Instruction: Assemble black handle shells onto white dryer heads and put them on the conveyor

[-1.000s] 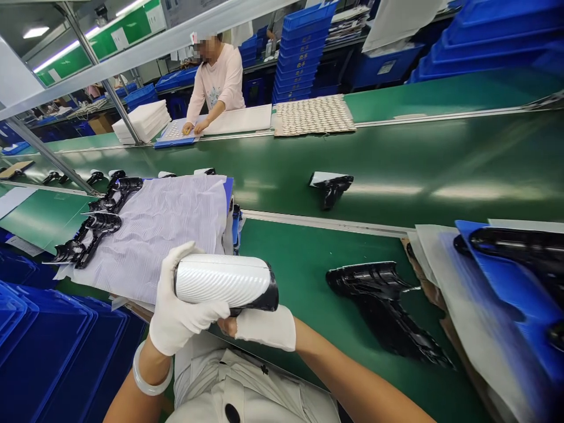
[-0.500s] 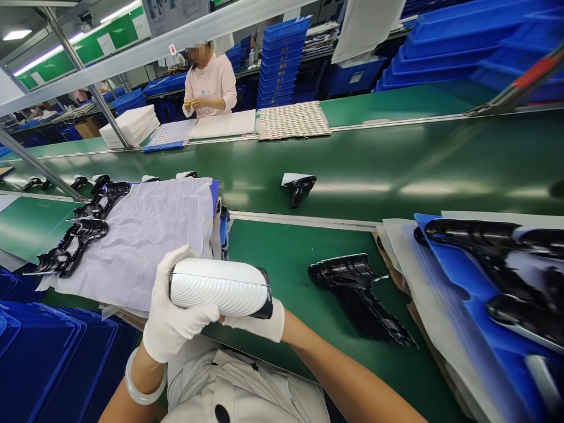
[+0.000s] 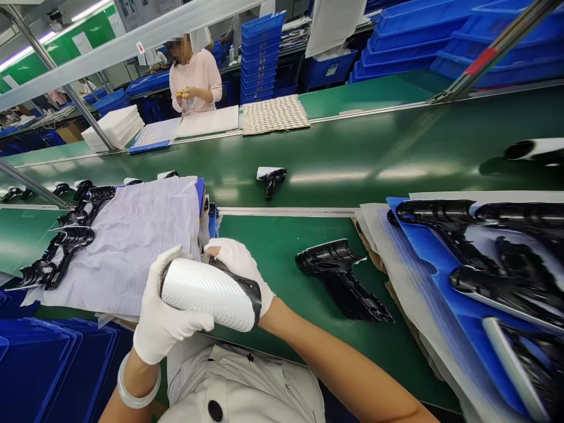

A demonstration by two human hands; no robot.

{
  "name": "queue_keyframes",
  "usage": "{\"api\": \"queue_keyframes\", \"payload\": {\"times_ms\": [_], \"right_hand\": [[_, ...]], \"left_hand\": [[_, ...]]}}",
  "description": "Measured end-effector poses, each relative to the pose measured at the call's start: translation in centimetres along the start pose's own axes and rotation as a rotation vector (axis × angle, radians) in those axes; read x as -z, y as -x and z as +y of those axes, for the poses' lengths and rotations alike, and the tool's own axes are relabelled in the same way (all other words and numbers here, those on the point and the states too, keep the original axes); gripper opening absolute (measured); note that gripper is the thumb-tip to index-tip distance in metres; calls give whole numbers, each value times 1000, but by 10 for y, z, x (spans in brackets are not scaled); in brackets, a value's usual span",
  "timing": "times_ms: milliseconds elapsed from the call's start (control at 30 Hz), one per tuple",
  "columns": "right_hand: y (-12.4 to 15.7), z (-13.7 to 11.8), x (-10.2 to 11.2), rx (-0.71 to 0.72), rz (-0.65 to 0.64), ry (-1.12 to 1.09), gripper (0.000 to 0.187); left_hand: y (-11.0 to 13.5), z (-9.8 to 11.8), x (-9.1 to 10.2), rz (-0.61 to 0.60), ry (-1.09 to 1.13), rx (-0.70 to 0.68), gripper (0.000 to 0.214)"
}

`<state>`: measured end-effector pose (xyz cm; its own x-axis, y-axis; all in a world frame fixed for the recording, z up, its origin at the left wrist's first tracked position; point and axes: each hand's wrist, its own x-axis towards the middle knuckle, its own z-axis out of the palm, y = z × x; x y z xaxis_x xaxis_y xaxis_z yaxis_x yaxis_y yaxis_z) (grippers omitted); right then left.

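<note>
The person at the bench [image 3: 282, 247] has a white ribbed shell [image 3: 207, 296] with a black rim, held up just above the bench in both gloved hands. The left hand [image 3: 170, 311] cups the near side, fingers wrapped under it, with a pale bangle [image 3: 132, 382] on the wrist. The right hand [image 3: 235, 264] is the bit that's changed: it was down under the rim a moment ago, and now it's up around the far end, with the shell rolled and tilted. Both hands are gripping it, neither has let go, so it's being turned in the hands rather than put down. Left of the hands, glossy black housings [image 3: 73, 244] lie on a lilac sheet [image 3: 132, 258]. To the right, another housing [image 3: 339, 276] sits on the bench, with more on a blue tray [image 3: 418, 252] past it. Blue bins [image 3: 35, 370] sit below the left hand.
</note>
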<state>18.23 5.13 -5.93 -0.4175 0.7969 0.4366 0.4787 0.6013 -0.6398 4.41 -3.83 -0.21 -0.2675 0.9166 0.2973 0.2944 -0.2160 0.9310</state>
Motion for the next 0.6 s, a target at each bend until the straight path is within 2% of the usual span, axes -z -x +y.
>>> {"api": "queue_keyframes", "payload": {"times_ms": [133,233,300,467,600], "right_hand": [[-6,3,-3,17,133,40,26],[-7,7,-7,-36,265,34,24],[-8,8,-6,-14,346,72,22],[-14,3,12,215,527,160,14],[-18,-1,24,360,592,296,16]], "left_hand": [[-2,6,1,-19,-53,64,100],[-1,6,3,-44,-69,111,100],[0,5,4,-62,-78,120,99],[-1,4,7,-100,-62,122,103],[-1,3,9,-123,-47,134,104]]}}
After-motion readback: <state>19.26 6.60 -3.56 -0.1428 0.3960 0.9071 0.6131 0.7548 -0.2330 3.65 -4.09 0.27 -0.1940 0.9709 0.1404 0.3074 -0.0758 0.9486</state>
